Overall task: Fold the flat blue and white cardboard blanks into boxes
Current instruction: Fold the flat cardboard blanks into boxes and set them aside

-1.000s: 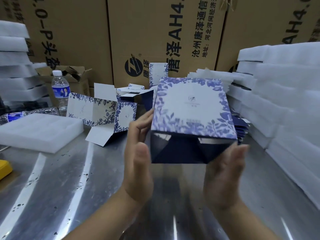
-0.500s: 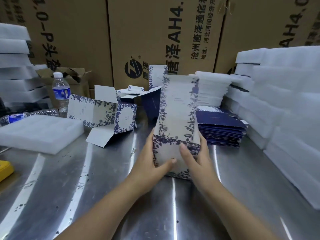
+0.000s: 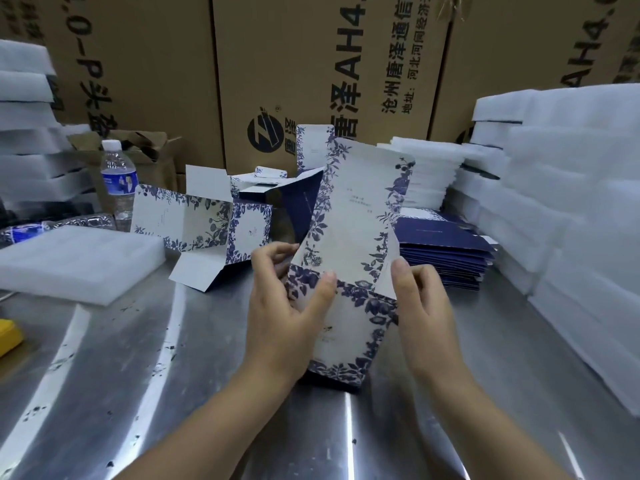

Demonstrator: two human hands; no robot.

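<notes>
The half-folded box (image 3: 349, 306) stands on the steel table (image 3: 173, 375) at frame centre. Its tall lid panel (image 3: 360, 209) is upright and leans slightly toward eleven o'clock. The left hand (image 3: 280, 306) clasps the box's nine-o'clock edge, with the fingers wrapped behind and the thumb pressed on the printed front. The right hand (image 3: 422, 306) sits at the three-o'clock side with its thumb against a small white side flap (image 3: 386, 271). I cannot tell whether its curled fingers pinch that flap from behind.

This looks like thin printed card: light, stiff across the panels, bending only at the creases, and quick to dent at the corners. It is best held by the edges near a score line, with the thumbs guiding the flaps rather than squeezing the faces. The glossy steel probably lets the base slide.

The box's bottom closure and far side are hidden, and the small print on its panels is unreadable. A stack of flat blanks (image 3: 446, 251) waits at two o'clock, and another part-formed box (image 3: 201, 226) lies open at ten o'clock. The foam sheets (image 3: 571, 237) at three o'clock are cut off by the frame.
</notes>
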